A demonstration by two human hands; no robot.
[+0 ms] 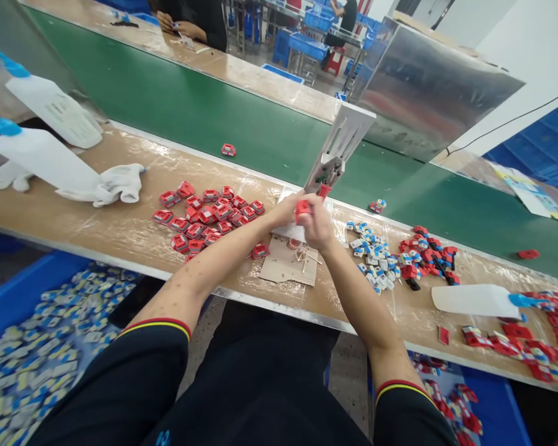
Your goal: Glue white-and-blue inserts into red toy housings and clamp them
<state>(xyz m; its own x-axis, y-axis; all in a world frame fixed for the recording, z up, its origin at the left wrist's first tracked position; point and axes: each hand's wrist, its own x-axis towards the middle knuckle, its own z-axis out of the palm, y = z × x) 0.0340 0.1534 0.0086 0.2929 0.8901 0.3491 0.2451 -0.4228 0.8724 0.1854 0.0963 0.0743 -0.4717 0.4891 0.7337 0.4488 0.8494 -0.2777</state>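
Observation:
My right hand [320, 226] is closed around a small red plastic part [302, 212], in front of the metal press stand. My left hand [286, 209] meets it from the left, close against the part, its fingers mostly hidden and blurred. Just behind the hands rises the press stand [348, 139], a slotted upright plate with a red-handled clamp [324, 191]. Below them, a piece of cardboard [286, 272] lies on the bench with pale strings on it. Left of my hands spreads a pile of red plastic casings [207, 214]. To the right lie white-and-blue small parts [376, 257].
Red and black parts [428, 254] and a white bottle [474, 300] lie farther right. A green conveyor belt [177, 105] runs behind the bench. At left are white bottles [46, 158] and white gloves [121, 184]. A blue bin [9, 297] of parts sits below. Another person's hands [181, 28] are across the belt.

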